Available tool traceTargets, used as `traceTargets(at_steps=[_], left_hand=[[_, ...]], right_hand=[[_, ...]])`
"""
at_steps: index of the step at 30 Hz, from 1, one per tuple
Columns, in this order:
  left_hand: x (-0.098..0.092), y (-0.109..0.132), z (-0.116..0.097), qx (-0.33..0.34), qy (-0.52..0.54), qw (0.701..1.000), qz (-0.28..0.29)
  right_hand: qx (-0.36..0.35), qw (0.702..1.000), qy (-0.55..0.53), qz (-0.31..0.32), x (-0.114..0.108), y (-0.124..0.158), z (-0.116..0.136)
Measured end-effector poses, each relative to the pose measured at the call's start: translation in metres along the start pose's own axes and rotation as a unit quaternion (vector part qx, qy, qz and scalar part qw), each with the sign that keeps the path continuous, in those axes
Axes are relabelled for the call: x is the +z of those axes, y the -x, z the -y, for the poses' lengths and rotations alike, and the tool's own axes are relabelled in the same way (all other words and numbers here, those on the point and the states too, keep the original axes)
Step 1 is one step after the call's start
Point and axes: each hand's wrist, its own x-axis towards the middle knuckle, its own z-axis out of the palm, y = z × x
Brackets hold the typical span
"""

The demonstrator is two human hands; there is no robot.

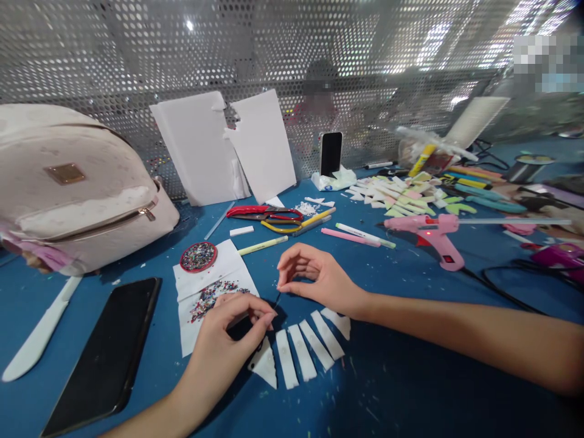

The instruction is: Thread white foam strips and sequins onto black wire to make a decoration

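Observation:
My right hand [319,277] pinches a thin dark strand [278,298] between thumb and fingertips; it hangs down toward my left hand. My left hand [235,325] is closed in a pinch just below and left, and what is in its fingertips is too small to make out. Under the left fingertips lies a white triangular piece [264,367] with small holes. Several white strips [300,353] fan out to its right, ending at a white rough-edged piece [336,322] below my right wrist. Small multicoloured beads [214,296] are spread on white paper [189,340] beside my left hand.
A red round lid [198,257] holds more beads. Red-handled cutters [249,211], scissors [292,220] and highlighters [350,237] lie beyond my hands. A pink glue gun [429,228] rests at right. At left are a phone [103,359], a white knife [41,334] and a backpack [77,194].

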Motion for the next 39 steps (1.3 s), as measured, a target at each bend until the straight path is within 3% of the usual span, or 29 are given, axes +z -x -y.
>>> traceTargets(at_steps=[10,20,30,39], left_hand=[[0.001,-0.0004,0.0007,-0.017,0.02,1.0,0.008],[0.0001,0.0009,-0.0006,-0.01,0.03,0.999,0.008],[-0.0002,0.0007,-0.0022,-0.009,0.04,0.999,0.003],[-0.0008,0.0011,-0.0027,-0.006,0.043,0.999,0.01]], right_hand=[[-0.016,1.0,-0.008,0.008,-0.0016,0.0003,0.0043],[0.028,0.997,-0.072,0.017,-0.0009,0.0035,0.0022],[0.062,0.996,-0.07,0.008,0.0014,0.0023,0.0041],[0.05,0.996,-0.064,0.019,0.0025,0.0034,0.0043]])
